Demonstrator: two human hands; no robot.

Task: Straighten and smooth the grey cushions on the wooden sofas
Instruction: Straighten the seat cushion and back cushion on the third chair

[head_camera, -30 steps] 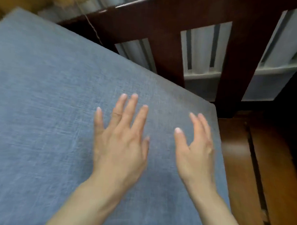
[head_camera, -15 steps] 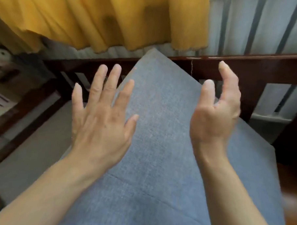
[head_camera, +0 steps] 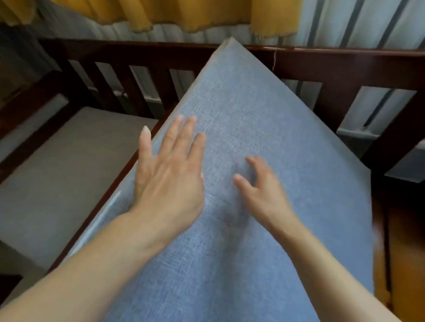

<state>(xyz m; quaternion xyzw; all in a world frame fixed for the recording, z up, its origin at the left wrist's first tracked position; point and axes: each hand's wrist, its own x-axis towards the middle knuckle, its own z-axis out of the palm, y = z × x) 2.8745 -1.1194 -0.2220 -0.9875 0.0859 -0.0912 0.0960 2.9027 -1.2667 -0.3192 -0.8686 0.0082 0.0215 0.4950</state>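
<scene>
Grey cushion [head_camera: 269, 129] lies askew under both hands: left hand [head_camera: 168, 176] flat, fingers straight; right hand [head_camera: 263, 192] blurred, fingers loosely bent, gripping nothing. Beyond the fingertips its corner overhangs the sofa rail [head_camera: 344, 66]; straightening looks unfinished

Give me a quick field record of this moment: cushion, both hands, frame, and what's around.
cushion: blue-grey cushion, lying skewed, its far corner up over the sofa's top rail
left hand: left hand flat on the cushion near its left edge, fingers straight
right hand: right hand on the cushion, fingers loosely bent, blurred; no grip on anything
frame: dark wooden sofa back with slats
beside: second grey cushion to the left
behind: yellow curtain
</scene>
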